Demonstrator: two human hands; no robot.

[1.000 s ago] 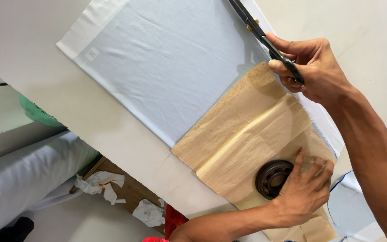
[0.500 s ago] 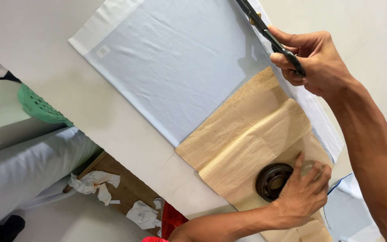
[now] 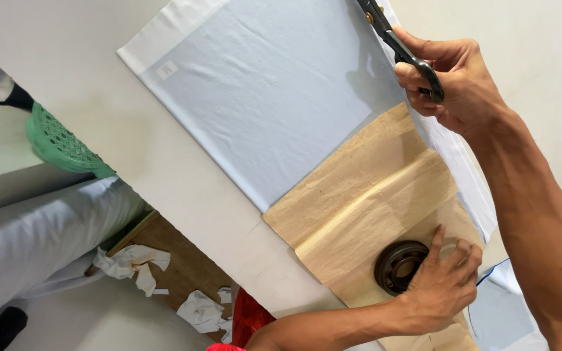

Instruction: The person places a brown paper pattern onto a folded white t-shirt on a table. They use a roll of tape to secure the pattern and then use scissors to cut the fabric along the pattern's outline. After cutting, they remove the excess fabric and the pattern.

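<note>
A sheet of pale blue cloth [image 3: 274, 97] lies flat on a white table [image 3: 79, 97]. A creased brown paper pattern [image 3: 365, 201] covers its near end. My right hand [image 3: 456, 84] grips black scissors [image 3: 398, 45] along the cloth's right edge, the blades running up out of view. My left hand [image 3: 443, 279] presses down on the paper, fingers spread, touching a round black metal weight [image 3: 398, 265] that sits on the pattern.
Below the table's left edge are a roll of white fabric [image 3: 40, 240], a green mesh basket [image 3: 60, 143], a brown board with crumpled white scraps [image 3: 164, 273] and something red [image 3: 248, 318]. More blue cloth [image 3: 495, 305] hangs at the lower right.
The view has shifted so the cloth and hands sit further right and up in frame. My right hand with the scissors has edged forward along the cloth's edge. My left hand stays on the paper.
</note>
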